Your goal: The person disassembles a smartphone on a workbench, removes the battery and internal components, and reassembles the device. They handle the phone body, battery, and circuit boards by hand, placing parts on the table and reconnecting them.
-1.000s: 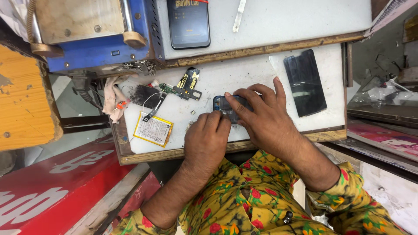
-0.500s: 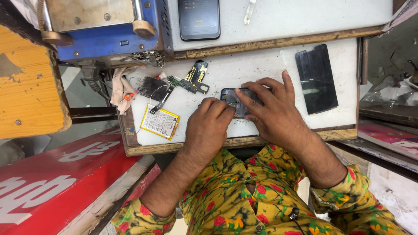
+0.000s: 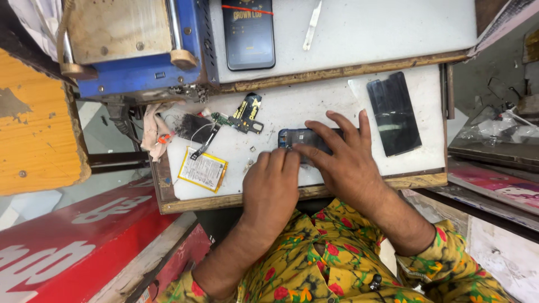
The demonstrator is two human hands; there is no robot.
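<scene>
Both hands rest on the dark blue phone frame (image 3: pixel 297 137) lying on the white tabletop (image 3: pixel 314 106), the left hand (image 3: pixel 273 182) curled at its near edge and the right hand (image 3: pixel 342 163) spread flat over it, while the circuit board (image 3: pixel 247 115), battery (image 3: pixel 203 170) and black screen panel (image 3: pixel 394 113) lie removed beside it.

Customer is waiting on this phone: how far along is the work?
Already apart: circuit board, yellow-edged battery and dark glass panel lie loose on the white board. In hand: left hand and right hand both press on the phone frame. Left: nothing is refitted yet.
</scene>
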